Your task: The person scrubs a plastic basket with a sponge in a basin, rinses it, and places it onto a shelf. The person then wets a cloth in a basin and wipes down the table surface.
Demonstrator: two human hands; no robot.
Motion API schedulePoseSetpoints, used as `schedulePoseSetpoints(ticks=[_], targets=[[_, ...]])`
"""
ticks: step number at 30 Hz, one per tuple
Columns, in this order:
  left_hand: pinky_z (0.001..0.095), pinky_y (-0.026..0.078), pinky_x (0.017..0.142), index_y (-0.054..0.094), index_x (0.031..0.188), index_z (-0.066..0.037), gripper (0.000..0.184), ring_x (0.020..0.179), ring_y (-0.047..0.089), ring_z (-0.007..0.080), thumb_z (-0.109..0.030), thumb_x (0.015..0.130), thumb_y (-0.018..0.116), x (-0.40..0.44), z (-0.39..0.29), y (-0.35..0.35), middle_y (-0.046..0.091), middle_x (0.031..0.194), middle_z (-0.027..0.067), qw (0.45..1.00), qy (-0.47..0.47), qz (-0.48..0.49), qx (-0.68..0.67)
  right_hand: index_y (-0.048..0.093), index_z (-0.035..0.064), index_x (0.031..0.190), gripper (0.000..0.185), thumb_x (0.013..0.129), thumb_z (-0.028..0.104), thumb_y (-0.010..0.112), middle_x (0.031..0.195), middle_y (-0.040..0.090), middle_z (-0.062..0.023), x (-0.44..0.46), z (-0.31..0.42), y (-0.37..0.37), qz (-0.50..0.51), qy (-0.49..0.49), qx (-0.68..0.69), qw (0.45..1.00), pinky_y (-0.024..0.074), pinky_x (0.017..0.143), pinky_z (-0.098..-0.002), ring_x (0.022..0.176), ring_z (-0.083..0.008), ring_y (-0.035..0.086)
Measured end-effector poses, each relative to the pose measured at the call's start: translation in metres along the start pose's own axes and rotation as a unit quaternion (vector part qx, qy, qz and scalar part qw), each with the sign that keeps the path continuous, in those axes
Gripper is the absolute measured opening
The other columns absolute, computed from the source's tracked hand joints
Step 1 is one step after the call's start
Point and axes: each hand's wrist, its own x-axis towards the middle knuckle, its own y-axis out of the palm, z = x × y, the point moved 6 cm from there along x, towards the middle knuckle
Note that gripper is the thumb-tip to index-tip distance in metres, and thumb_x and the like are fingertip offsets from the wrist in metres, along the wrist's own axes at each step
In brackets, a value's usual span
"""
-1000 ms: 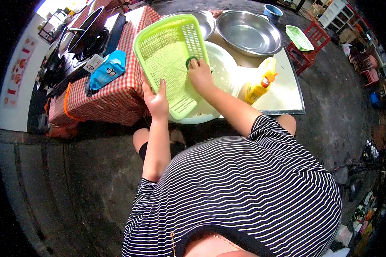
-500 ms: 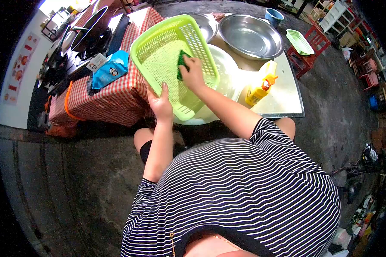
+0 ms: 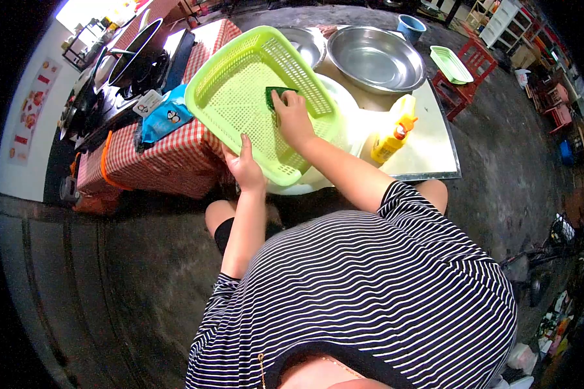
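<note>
Two hands (image 3: pixel 245 171) are showing mid-frame, plus one green basket (image 3: pixel 230 91), one green pad (image 3: pixel 272 96). Two metal basins (image 3: pixel 377 59) are sitting top centre, one white basin (image 3: pixel 340 93) centre. One yellow bottle (image 3: pixel 389 144) is standing right of centre. One blue packet (image 3: pixel 164 122) is lying upper left. One blue bucket (image 3: pixel 411 27), one green tray (image 3: pixel 451 65) are showing upper right.

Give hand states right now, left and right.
Left hand: holding the green basket by its edge.
Right hand: holding a dark green scouring pad inside the basket.
</note>
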Motion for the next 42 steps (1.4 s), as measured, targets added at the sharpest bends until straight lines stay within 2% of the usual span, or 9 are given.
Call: schedulePoseSetpoints(ticks=[6,11,17,21,26,31,34,38,42], targets=[[0.034,0.042,0.096,0.04,0.132,-0.002,0.038,0.111,0.052,0.0192,-0.006,0.096,0.053,0.006,0.002,-0.006,0.052,0.125,0.0092,1.0,-0.012,-0.02,0.005,0.057,0.0052,0.124,0.046,0.079,0.008,0.057,0.109,0.055,-0.0162,-0.023,0.04,0.015,0.09,-0.106,0.071,0.988,0.0457,0.088,-0.041,0.1,-0.0346,0.052],[0.0334,0.041,0.096,0.04,0.133,-0.002,0.039,0.11,0.052,0.0187,-0.006,0.096,0.054,0.004,0.001,-0.002,0.052,0.125,0.0083,0.999,-0.025,-0.025,0.009,0.059,0.0061,0.125,0.049,0.076,0.008,0.06,0.11,0.054,-0.0139,-0.001,0.051,0.01,0.066,-0.185,0.073,0.978,0.0444,0.089,-0.0406,0.098,-0.0321,0.052],[0.0362,0.046,0.091,0.039,0.134,-0.005,0.038,0.108,0.054,0.0219,-0.007,0.098,0.049,-0.012,0.015,0.002,0.052,0.124,0.0082,0.998,-0.059,-0.016,-0.006,0.063,0.0009,0.118,0.042,0.077,0.0,0.054,0.1,0.056,-0.0166,0.073,0.018,0.017,-0.002,-0.116,-0.034,0.993,0.0451,0.083,-0.0408,0.093,-0.033,0.053],[0.0357,0.045,0.091,0.04,0.134,-0.005,0.038,0.108,0.053,0.0208,-0.006,0.097,0.051,-0.016,0.015,0.0,0.053,0.123,0.0075,0.998,-0.055,-0.017,0.016,0.057,-0.0063,0.118,0.036,0.085,0.002,0.048,0.101,0.055,-0.0189,0.093,-0.017,0.024,0.001,0.057,-0.081,0.995,0.045,0.086,-0.0392,0.095,-0.0343,0.052],[0.0343,0.045,0.091,0.042,0.132,-0.005,0.038,0.107,0.053,0.0187,-0.006,0.096,0.053,-0.007,0.015,-0.006,0.053,0.122,0.0062,0.999,-0.031,-0.006,0.032,0.06,-0.0067,0.115,0.04,0.076,-0.002,0.056,0.097,0.056,-0.0196,0.065,0.025,0.023,-0.013,-0.08,0.022,0.996,0.0451,0.082,-0.0405,0.09,-0.035,0.053],[0.0313,0.044,0.092,0.043,0.131,-0.002,0.037,0.106,0.054,0.0165,-0.005,0.096,0.054,-0.005,0.019,-0.014,0.055,0.122,0.007,0.999,-0.039,-0.02,-0.009,0.057,-0.0016,0.119,0.045,0.075,0.004,0.056,0.102,0.055,-0.0132,0.028,0.052,0.015,0.077,-0.251,0.001,0.965,0.0472,0.083,-0.0386,0.095,-0.0313,0.053],[0.0303,0.044,0.092,0.043,0.131,-0.001,0.037,0.105,0.055,0.0159,-0.003,0.095,0.054,-0.007,0.013,-0.01,0.056,0.122,0.0075,0.999,-0.045,-0.003,-0.02,0.058,-0.0015,0.119,0.044,0.075,0.006,0.055,0.102,0.056,-0.012,0.053,0.037,0.005,0.04,-0.266,-0.08,0.96,0.0475,0.082,-0.0364,0.094,-0.0288,0.054],[0.0303,0.045,0.092,0.042,0.133,0.0,0.04,0.104,0.057,0.0161,-0.002,0.095,0.054,-0.009,0.008,-0.007,0.058,0.121,0.0076,0.999,-0.032,-0.009,0.017,0.061,-0.003,0.109,0.033,0.079,0.008,0.054,0.096,0.056,-0.0106,0.088,-0.001,0.003,-0.004,-0.212,-0.236,0.948,0.0511,0.077,-0.0341,0.092,-0.0256,0.055],[0.0304,0.045,0.093,0.04,0.137,-0.001,0.045,0.106,0.056,0.016,-0.001,0.095,0.055,-0.01,0.009,-0.002,0.058,0.122,0.0077,1.0,-0.03,-0.008,0.005,0.056,-0.0072,0.114,0.037,0.078,0.003,0.056,0.1,0.056,-0.0142,0.086,-0.014,0.007,0.083,-0.074,-0.281,0.953,0.0534,0.077,-0.0331,0.096,-0.0276,0.055]])
